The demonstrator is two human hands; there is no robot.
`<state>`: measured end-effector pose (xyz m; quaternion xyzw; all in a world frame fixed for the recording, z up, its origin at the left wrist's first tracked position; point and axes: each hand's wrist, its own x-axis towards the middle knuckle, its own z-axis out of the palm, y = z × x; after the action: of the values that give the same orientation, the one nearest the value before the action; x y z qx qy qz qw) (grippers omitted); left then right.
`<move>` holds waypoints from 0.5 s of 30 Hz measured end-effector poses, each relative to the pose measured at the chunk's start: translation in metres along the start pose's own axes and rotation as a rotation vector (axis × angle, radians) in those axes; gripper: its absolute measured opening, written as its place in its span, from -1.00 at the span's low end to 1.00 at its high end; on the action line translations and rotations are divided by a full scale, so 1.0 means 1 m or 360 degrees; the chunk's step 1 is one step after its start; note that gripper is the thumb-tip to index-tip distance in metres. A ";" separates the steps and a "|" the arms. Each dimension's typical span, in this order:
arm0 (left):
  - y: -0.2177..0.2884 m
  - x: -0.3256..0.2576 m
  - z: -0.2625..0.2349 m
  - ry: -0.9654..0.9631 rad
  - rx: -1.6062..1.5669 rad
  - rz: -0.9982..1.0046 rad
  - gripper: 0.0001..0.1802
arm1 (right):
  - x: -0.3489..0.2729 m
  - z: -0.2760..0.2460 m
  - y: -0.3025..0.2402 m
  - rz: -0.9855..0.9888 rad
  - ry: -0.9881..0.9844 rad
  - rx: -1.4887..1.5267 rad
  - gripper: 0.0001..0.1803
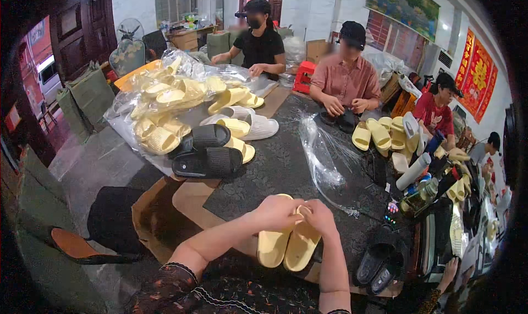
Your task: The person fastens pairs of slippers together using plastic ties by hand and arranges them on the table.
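Observation:
A pair of pale yellow slippers (301,247) lies side by side at the table's near edge, heels toward me. My left hand (275,212) is closed at the strap end of the left slipper. Beside it, my right hand (319,217) closes at the strap of the right slipper. The fingertips of both hands meet between the two straps; anything small pinched there is too hidden to make out. Beyond my hands lies a bundle of thin clear plastic strands (324,162) on the dark patterned tablecloth (247,187).
At left, a heap of yellow slippers (170,96) lies in clear plastic, with black slippers (209,160) near it. More yellow slippers (379,133), a white bottle (413,171) and dark slippers (379,264) are at right. Several people work around the table; a chair (82,245) stands at left.

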<state>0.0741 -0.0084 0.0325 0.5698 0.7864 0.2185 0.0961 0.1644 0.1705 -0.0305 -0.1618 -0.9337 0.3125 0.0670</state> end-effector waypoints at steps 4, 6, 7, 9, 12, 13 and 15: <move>-0.011 0.037 0.005 0.0191 0.0004 0.0000 -0.57 | -0.006 -0.005 -0.001 0.0189 -0.0089 -0.0229 -0.61; -0.020 0.057 0.021 0.0140 0.0130 -0.0013 -0.57 | -0.004 -0.006 -0.001 0.0269 -0.0114 -0.0189 -0.62; -0.026 0.068 0.035 0.0133 0.0121 0.0001 -0.57 | -0.004 -0.006 -0.004 0.0339 -0.0138 -0.0150 -0.64; -0.037 0.091 0.074 0.0306 0.0267 -0.0029 -0.56 | -0.001 0.005 0.005 0.0382 -0.0095 -0.0013 -0.63; -0.050 0.107 0.110 0.0327 0.0002 -0.0161 -0.71 | 0.000 0.011 0.017 0.0380 0.0178 0.0189 -0.59; -0.049 0.105 0.112 0.0301 -0.0219 -0.0244 -0.75 | 0.003 0.013 0.022 0.0418 0.0186 0.0192 -0.59; -0.063 0.101 0.116 0.0544 -0.0280 -0.0247 -0.74 | 0.016 0.032 0.030 0.0300 0.0184 0.0426 -0.71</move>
<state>0.0329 0.0971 -0.0888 0.4516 0.8106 0.3719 0.0272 0.1498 0.1806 -0.0736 -0.2560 -0.8590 0.4290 0.1120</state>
